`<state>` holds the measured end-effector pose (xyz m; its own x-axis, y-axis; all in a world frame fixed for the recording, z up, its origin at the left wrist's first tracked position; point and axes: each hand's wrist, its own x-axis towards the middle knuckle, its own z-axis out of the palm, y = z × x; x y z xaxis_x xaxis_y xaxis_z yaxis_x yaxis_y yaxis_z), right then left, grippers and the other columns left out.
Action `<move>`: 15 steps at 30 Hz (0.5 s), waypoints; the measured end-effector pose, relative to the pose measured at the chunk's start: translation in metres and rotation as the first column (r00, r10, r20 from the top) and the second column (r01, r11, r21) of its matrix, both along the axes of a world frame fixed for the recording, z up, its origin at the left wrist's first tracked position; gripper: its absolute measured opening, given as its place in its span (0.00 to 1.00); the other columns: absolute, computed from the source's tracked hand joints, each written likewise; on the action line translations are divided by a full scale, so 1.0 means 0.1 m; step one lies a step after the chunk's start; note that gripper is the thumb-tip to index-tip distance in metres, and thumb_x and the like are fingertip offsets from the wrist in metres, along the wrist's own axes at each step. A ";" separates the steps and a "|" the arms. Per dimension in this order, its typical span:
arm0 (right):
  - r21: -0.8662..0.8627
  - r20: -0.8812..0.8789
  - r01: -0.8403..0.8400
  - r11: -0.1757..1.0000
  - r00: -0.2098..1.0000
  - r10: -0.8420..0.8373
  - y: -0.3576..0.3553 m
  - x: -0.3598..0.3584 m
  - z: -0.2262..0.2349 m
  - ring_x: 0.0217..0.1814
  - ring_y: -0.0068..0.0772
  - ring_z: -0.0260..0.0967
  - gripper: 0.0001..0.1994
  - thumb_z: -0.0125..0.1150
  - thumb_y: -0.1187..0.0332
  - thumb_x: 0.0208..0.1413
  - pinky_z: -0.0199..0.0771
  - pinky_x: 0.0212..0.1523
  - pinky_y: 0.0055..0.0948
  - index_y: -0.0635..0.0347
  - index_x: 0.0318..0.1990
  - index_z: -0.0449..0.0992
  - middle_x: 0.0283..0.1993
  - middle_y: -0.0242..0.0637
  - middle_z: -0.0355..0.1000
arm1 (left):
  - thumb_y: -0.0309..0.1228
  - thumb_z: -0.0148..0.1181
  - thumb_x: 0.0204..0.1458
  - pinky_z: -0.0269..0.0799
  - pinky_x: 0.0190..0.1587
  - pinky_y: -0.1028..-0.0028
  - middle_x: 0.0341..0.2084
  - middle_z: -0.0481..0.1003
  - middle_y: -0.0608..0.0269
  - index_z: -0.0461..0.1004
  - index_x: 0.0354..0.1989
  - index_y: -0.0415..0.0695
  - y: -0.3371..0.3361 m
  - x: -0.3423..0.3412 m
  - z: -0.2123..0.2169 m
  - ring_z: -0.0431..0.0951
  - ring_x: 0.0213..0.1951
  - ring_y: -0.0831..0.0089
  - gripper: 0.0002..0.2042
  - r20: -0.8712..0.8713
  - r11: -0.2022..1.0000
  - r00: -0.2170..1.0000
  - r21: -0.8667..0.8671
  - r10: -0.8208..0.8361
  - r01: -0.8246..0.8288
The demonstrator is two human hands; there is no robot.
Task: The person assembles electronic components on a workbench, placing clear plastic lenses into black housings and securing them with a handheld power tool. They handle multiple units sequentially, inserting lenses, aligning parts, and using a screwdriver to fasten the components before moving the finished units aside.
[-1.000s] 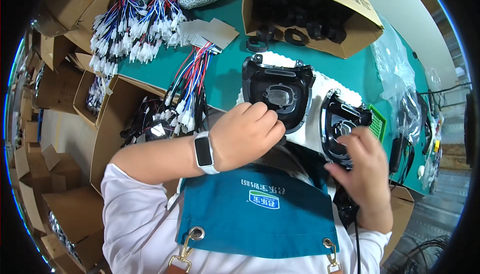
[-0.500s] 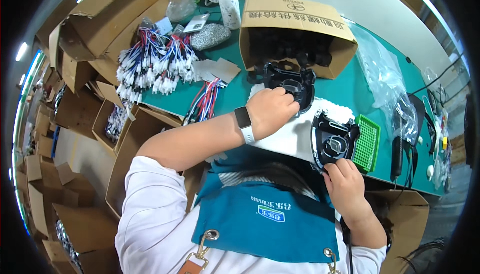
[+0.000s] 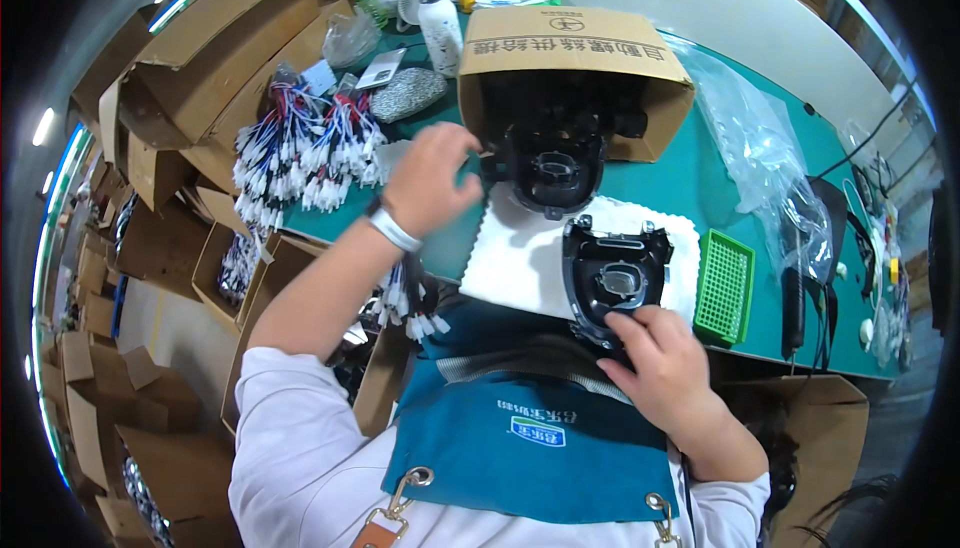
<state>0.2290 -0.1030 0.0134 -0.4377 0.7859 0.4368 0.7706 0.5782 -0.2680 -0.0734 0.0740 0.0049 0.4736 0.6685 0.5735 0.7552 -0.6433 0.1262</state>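
Note:
My left hand (image 3: 430, 180) is raised over the table, fingers apart and slightly blurred, with nothing visible in it. It is close to the bundles of thin wires with white connectors (image 3: 330, 163). My right hand (image 3: 662, 368) pinches the near rim of a black plastic housing (image 3: 590, 283) with an oval window piece in its middle. That housing rests on a white scalloped cloth (image 3: 510, 268). A second, similar black housing (image 3: 555, 193) sits farther back, at the mouth of the cardboard box (image 3: 675, 98), partly over the cloth's far edge.
A green mesh basket (image 3: 726, 288) stands right of the cloth. Clear plastic bags (image 3: 750, 138) and a black-handled tool (image 3: 793, 318) lie farther right. A white bottle (image 3: 438, 28) and a grey speckled bundle (image 3: 408, 95) are at the back left. Open cartons (image 3: 180, 228) crowd the left side.
My left hand has let go of the far housing and moved left toward the wires. The near housing has shifted left on the cloth with my right hand at its rim.

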 end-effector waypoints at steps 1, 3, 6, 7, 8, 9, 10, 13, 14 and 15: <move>0.003 -0.043 0.039 0.999 0.998 -0.038 -0.02 0.05 0.07 0.36 0.39 0.67 0.22 0.70 0.70 0.33 0.70 0.35 0.33 0.58 0.42 0.74 0.37 0.40 0.68 | 0.32 0.63 0.36 0.67 0.50 0.62 0.40 0.71 0.52 0.70 0.42 0.41 0.13 -0.14 0.01 0.70 0.46 0.53 0.21 -0.107 0.995 0.993 -0.082 0.053 -0.062; 0.232 -0.124 0.191 0.954 0.978 -0.166 0.10 0.43 0.11 0.40 0.44 0.69 0.21 0.68 0.75 0.36 0.69 0.39 0.37 0.58 0.43 0.74 0.38 0.42 0.71 | 0.35 0.63 0.37 0.65 0.52 0.62 0.44 0.71 0.50 0.70 0.45 0.40 0.29 -0.39 0.00 0.69 0.49 0.52 0.23 -0.273 0.962 0.960 -0.237 0.068 -0.136; 0.091 -0.297 0.644 0.760 0.746 -0.597 0.36 1.13 0.12 0.35 0.35 0.68 0.14 0.58 0.78 0.47 0.68 0.35 0.30 0.58 0.44 0.74 0.35 0.39 0.70 | 0.36 0.64 0.37 0.62 0.57 0.61 0.47 0.70 0.48 0.68 0.50 0.39 0.56 -0.63 -0.11 0.68 0.52 0.52 0.28 -0.370 0.914 0.924 -0.401 -0.092 -0.069; 0.107 -0.216 0.705 0.701 0.705 -0.676 0.45 1.37 0.08 0.36 0.39 0.68 0.14 0.59 0.76 0.49 0.68 0.37 0.33 0.57 0.45 0.73 0.35 0.40 0.70 | 0.37 0.65 0.36 0.60 0.58 0.61 0.48 0.70 0.48 0.68 0.50 0.39 0.64 -0.62 -0.10 0.68 0.53 0.52 0.29 -0.471 0.883 0.874 -0.451 -0.116 -0.126; 0.063 -0.096 0.755 0.652 0.655 -0.749 0.52 1.66 -0.01 0.40 0.44 0.69 0.17 0.60 0.73 0.48 0.69 0.41 0.38 0.59 0.48 0.71 0.38 0.43 0.70 | 0.38 0.67 0.34 0.59 0.58 0.61 0.47 0.70 0.49 0.68 0.50 0.40 0.65 -0.59 -0.08 0.68 0.53 0.52 0.31 -0.449 0.888 0.885 -0.447 -0.120 -0.106; 0.074 0.048 0.777 0.626 0.624 -0.780 0.56 1.90 -0.16 0.43 0.47 0.69 0.20 0.62 0.71 0.47 0.69 0.43 0.40 0.59 0.50 0.70 0.39 0.45 0.70 | 0.39 0.68 0.33 0.59 0.58 0.62 0.47 0.70 0.49 0.68 0.51 0.41 0.66 -0.55 -0.06 0.67 0.53 0.52 0.32 -0.449 0.880 0.887 -0.459 -0.110 -0.123; 0.086 0.187 0.795 0.601 0.580 -0.793 0.57 2.06 -0.28 0.45 0.50 0.69 0.23 0.63 0.69 0.46 0.69 0.46 0.43 0.60 0.52 0.68 0.40 0.48 0.70 | 0.39 0.69 0.32 0.59 0.58 0.62 0.47 0.70 0.48 0.69 0.51 0.41 0.67 -0.51 -0.03 0.67 0.52 0.52 0.33 -0.451 0.871 0.887 -0.469 -0.096 -0.144; 0.043 0.306 0.865 0.500 0.465 -0.831 0.60 2.10 -0.38 0.46 0.59 0.68 0.32 0.65 0.69 0.43 0.70 0.49 0.45 0.61 0.58 0.60 0.43 0.55 0.69 | 0.41 0.71 0.29 0.61 0.57 0.62 0.46 0.69 0.51 0.71 0.48 0.45 0.65 -0.44 0.07 0.65 0.53 0.49 0.32 -0.560 0.902 0.827 -0.378 -0.042 -0.210; -0.013 0.317 0.881 0.474 0.453 -0.833 0.59 2.11 -0.39 0.45 0.59 0.69 0.33 0.64 0.70 0.43 0.70 0.48 0.46 0.61 0.59 0.58 0.43 0.56 0.69 | 0.40 0.71 0.29 0.61 0.57 0.62 0.47 0.69 0.51 0.70 0.48 0.45 0.61 -0.44 0.13 0.64 0.52 0.50 0.32 -0.514 0.905 0.858 -0.368 -0.005 -0.215; -0.068 0.328 0.892 0.446 0.443 -0.835 0.58 2.10 -0.40 0.45 0.59 0.69 0.34 0.63 0.70 0.43 0.70 0.48 0.47 0.61 0.60 0.56 0.43 0.57 0.69 | 0.40 0.72 0.28 0.60 0.57 0.62 0.47 0.68 0.50 0.70 0.48 0.44 0.57 -0.45 0.21 0.64 0.52 0.50 0.33 -0.466 0.907 0.884 -0.358 0.033 -0.222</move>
